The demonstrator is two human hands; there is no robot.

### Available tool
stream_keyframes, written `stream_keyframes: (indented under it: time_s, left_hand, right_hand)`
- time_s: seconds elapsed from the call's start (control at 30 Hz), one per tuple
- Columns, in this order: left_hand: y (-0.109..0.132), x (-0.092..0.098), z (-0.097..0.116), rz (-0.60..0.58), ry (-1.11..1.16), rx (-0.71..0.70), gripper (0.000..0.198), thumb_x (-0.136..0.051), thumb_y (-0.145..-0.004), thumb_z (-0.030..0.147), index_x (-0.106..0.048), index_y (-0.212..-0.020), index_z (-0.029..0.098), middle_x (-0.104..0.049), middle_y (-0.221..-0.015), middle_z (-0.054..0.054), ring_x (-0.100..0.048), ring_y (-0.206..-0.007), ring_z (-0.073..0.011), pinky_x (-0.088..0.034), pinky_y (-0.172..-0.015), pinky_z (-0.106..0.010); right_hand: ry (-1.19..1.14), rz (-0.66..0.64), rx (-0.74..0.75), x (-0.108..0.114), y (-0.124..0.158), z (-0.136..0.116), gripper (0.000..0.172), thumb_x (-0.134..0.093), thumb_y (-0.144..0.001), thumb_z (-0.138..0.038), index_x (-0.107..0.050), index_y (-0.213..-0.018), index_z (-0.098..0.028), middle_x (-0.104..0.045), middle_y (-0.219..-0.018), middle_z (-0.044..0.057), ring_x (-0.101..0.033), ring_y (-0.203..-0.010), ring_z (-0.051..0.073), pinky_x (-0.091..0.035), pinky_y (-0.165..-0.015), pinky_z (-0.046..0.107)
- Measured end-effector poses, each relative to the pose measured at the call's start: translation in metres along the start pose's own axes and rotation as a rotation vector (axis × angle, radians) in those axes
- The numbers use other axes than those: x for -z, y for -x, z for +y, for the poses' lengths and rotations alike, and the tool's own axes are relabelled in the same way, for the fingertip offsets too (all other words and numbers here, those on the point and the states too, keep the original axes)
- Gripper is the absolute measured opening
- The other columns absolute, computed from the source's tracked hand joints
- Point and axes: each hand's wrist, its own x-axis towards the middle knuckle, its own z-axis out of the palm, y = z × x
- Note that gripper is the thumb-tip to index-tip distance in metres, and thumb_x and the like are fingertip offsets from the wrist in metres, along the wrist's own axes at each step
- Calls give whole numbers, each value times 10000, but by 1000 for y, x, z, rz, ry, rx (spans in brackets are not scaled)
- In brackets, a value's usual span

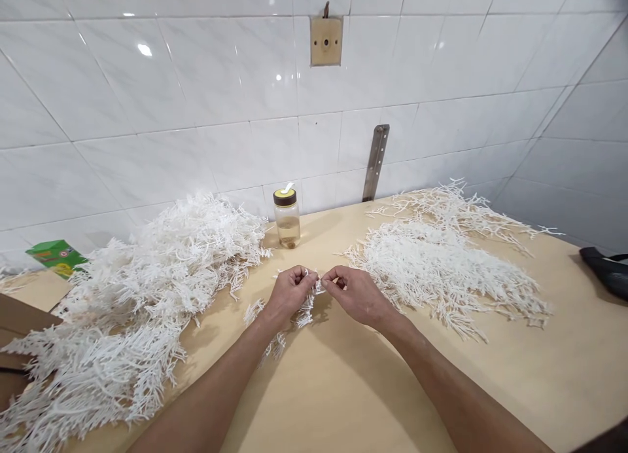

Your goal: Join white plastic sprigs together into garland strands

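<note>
Over the middle of the wooden table, my left hand and my right hand meet, both closed in a pinch on one white plastic branch sprig. The sprig hangs down from my fingers and trails toward me under my left wrist. A big heap of white plastic sprigs lies to the left of my hands. To the right, a flatter spread of the same sprigs covers the table.
A small jar with a yellow-brown lid stands by the tiled wall behind my hands. A green packet lies at far left. A black object sits at the right edge. A cardboard box edge shows at left.
</note>
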Motion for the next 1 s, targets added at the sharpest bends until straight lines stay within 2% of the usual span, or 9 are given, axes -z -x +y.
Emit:
stream_keyframes:
  time_s: [0.13,0.33,0.5,0.67,0.77,0.83,0.93,1.0]
  left_hand:
    - [-3,5,1,31,-28,-15,341,-692,-710,480,-570,-666,164,-495,-526,38,-364,-448,-65,-264,-451,-205]
    - [-2,5,6,-19,-43,-80,321,-696,-695,458,-601,-702,151,-585,-623,-7,-473,-558,-101,-344,-532,-220]
    - [0,4,9,-36,-72,-71,324,-679,-696,463,-600,-704,149,-565,-636,0,-483,-595,-110,-353,-559,-224]
    - [1,4,9,-56,-91,-70,355,-697,-679,481,-571,-646,151,-475,-578,30,-397,-550,-88,-298,-519,-217]
    - [3,4,12,-68,-56,-57,369,-694,-700,493,-560,-644,153,-442,-573,37,-361,-530,-77,-271,-501,-217]
    - [4,3,13,-74,-36,-60,381,-692,-707,507,-559,-649,154,-439,-577,37,-359,-528,-76,-271,-502,-217]
    - [3,3,12,-50,-36,-81,395,-693,-704,522,-562,-642,155,-475,-584,25,-390,-538,-83,-292,-512,-217]
    - [2,3,10,-26,-44,-97,391,-688,-706,519,-563,-637,156,-502,-585,17,-410,-542,-89,-307,-518,-218]
  right_hand:
    - [7,40,22,-2,1,-2,177,-534,-826,-299,-679,-823,-196,-694,-783,20,-594,-657,144,-440,-623,263]
    - [66,152,-5,-4,-3,1,168,-522,-814,-275,-667,-810,-191,-682,-749,27,-585,-637,153,-455,-645,284]
    - [29,207,55,-6,-3,1,151,-510,-819,-267,-641,-810,-194,-672,-766,32,-584,-641,151,-464,-633,279]
    - [30,190,115,-7,-2,6,145,-515,-840,-264,-638,-872,-194,-669,-791,31,-585,-642,145,-468,-632,276]
    - [17,155,201,-5,-1,7,188,-526,-855,-263,-652,-974,-192,-684,-938,56,-596,-659,132,-478,-653,275]
    - [1,107,217,-4,0,5,197,-521,-869,-276,-670,-970,-196,-689,-980,62,-612,-688,134,-484,-653,272]
    - [-25,50,120,-2,1,0,213,-523,-874,-314,-692,-918,-191,-701,-851,45,-624,-675,147,-485,-605,263]
    - [-66,24,33,-3,1,-3,228,-528,-868,-340,-695,-891,-186,-694,-775,30,-605,-595,137,-476,-542,252]
